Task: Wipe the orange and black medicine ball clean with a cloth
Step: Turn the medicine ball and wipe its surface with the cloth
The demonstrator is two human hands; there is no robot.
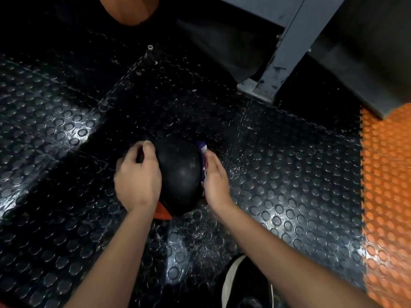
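Medicine ball (178, 174), mostly black with an orange panel at its near lower edge, resting on the studded black floor mat (66, 134). Left hand (138, 176) steadies its left side, grip curled over the ball. Right hand (214, 176), fingers straight, presses a purple-and-white cloth (203, 156) flat against its right side. Orange mat (387, 185) far right; shoe (246, 283) below.

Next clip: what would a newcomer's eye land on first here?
Centre frame, two bare hands clasp a black ball on the studded floor: the left hand cups its side, the right hand presses a cloth against it. An orange mat glows at the right edge.
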